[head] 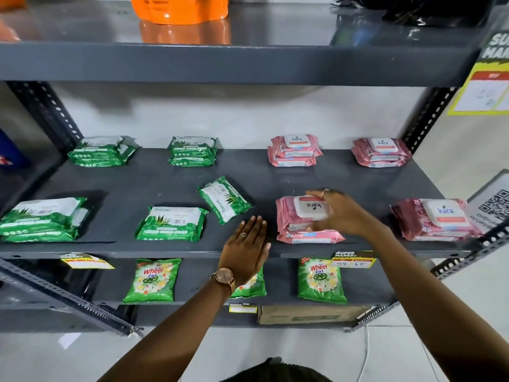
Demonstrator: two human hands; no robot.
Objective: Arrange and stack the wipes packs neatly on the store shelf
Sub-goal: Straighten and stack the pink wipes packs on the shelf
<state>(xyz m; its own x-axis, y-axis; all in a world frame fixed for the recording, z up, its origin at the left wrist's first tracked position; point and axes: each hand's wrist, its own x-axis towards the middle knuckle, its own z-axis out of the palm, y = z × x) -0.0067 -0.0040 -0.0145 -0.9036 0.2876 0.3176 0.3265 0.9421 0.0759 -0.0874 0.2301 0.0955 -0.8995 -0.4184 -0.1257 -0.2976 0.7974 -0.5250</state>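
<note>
On the grey middle shelf [165, 186], green wipes packs lie on the left and pink Kara packs on the right. My right hand [340, 212] grips the top pink pack [287, 213] of a front stack, its label turned upside down. My left hand [246, 248] hovers flat and open at the shelf's front edge, left of that stack. A single green pack [224, 199] lies askew between a flat green pack [172, 223] and the pink stack. Neat stacks sit at the back: green [102, 151], green [192, 151], pink [294, 150], pink [381, 153].
A green stack [44, 219] sits front left and a pink stack [435, 219] front right. Green detergent bags [153, 279] lie on the lower shelf beside a price tag [354, 260]. An orange bag [179, 9] stands on the upper shelf. Slotted uprights [429, 117] frame the sides.
</note>
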